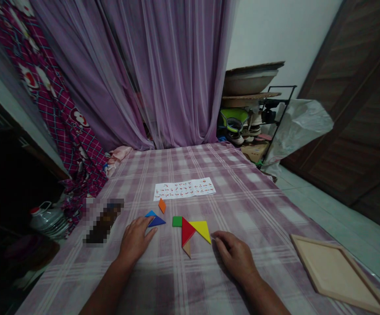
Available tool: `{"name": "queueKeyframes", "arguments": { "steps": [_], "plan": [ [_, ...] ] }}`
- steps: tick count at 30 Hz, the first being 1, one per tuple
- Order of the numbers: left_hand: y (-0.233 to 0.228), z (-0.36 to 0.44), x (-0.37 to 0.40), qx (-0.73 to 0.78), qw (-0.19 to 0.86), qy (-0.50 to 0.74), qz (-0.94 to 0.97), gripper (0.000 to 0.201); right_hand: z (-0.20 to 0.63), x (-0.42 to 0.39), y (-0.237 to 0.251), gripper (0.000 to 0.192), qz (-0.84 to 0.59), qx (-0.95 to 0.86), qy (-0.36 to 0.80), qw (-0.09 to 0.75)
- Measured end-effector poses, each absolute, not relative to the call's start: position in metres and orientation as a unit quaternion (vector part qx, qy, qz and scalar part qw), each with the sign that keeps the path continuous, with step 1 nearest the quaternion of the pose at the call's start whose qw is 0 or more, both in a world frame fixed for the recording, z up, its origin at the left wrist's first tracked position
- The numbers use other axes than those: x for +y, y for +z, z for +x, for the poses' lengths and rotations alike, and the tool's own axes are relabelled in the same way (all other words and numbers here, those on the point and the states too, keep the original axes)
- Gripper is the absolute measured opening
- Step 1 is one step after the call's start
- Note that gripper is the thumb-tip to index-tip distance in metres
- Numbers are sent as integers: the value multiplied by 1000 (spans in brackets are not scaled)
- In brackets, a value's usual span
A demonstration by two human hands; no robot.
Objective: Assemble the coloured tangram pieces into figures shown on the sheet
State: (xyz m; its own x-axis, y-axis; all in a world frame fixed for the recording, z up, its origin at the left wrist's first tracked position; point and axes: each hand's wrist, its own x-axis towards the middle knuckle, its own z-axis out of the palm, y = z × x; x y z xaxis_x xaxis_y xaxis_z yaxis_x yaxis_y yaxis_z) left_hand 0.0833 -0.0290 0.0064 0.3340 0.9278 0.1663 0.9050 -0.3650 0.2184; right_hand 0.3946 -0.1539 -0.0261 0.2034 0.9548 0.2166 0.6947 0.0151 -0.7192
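Observation:
Flat coloured puzzle pieces lie on a purple checked cloth (236, 197). My left hand (135, 239) rests palm down, its fingertips touching a dark blue triangle (157, 221) with a lighter blue piece (150, 214) beside it. An orange piece (162, 205) lies just beyond them. A green square (177, 221), a red triangle (186, 231), a yellow triangle (202, 229) and a small tan triangle (187, 249) sit joined together. My right hand (236, 257) lies palm down, fingers curled, just right of the yellow triangle. It holds nothing.
A white sheet of printed figures (184, 189) lies further back. An empty wooden tray (336, 273) sits at the right edge. A blurred dark object (103, 221) lies at the left. Purple curtains (163, 74) hang behind; a cluttered rack (252, 113) stands at the back right.

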Motion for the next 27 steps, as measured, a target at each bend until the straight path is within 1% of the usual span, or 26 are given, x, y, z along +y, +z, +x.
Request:
{"name": "queueKeyframes", "arguments": {
  "steps": [5,11,16,18,23,25,27],
  "plan": [
    [10,100,-28,574,19,117,810,31,394,-155,-24,33,-676,-608,171,380],
    [10,105,-29,588,39,121,799,28,392,-156,-21,33,-675,-611,163,381],
    [5,106,-33,577,42,134,805,20,393,-156,-23,34,-680,-616,159,365],
    [4,106,-33,577,46,135,804,23,393,-156,-23,34,-681,-617,159,361],
    [13,111,-28,538,49,102,835,41,391,-156,-22,33,-684,-611,173,359],
    [19,116,-24,513,47,65,855,43,389,-157,-21,34,-686,-608,169,363],
    [23,120,-19,500,47,41,864,39,388,-157,-20,35,-686,-605,161,371]
  ]
}}
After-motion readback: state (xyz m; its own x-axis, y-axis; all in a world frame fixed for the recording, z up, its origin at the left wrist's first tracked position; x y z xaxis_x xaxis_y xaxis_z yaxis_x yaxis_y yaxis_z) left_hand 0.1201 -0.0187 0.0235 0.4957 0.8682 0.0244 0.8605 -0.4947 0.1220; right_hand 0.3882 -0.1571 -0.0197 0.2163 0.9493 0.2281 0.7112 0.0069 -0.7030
